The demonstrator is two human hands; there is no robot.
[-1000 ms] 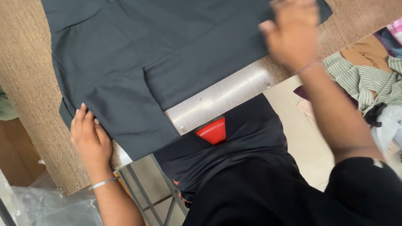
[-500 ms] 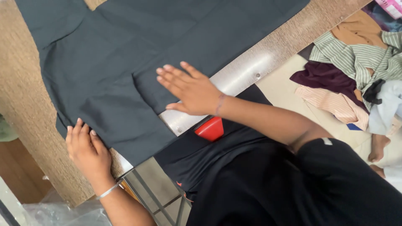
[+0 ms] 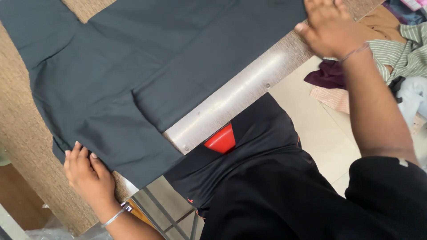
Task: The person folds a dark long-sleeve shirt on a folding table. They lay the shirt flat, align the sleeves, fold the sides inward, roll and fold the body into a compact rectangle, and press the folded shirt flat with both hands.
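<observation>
A dark grey garment (image 3: pixel 147 66) lies spread flat on a brown textured table (image 3: pixel 22 133), partly folded, with one flap laid over another. My left hand (image 3: pixel 86 173) rests flat at the garment's near left edge, fingers together on the cloth, a metal bangle on the wrist. My right hand (image 3: pixel 331 26) is at the garment's far right edge near the table's metal rim (image 3: pixel 240 95), fingers spread on or just above the cloth. Whether it pinches the fabric cannot be made out.
A red object (image 3: pixel 221 141) sits just under the table's metal rim against my black clothing. A heap of clothes (image 3: pixel 391 49), striped, brown, maroon and white, lies on the pale floor at the right. Clear plastic (image 3: pixel 53 233) shows at bottom left.
My right hand has swept from the middle of the garment out to its far right edge. The left hand has stayed at the near left edge. The view has shifted slightly.
</observation>
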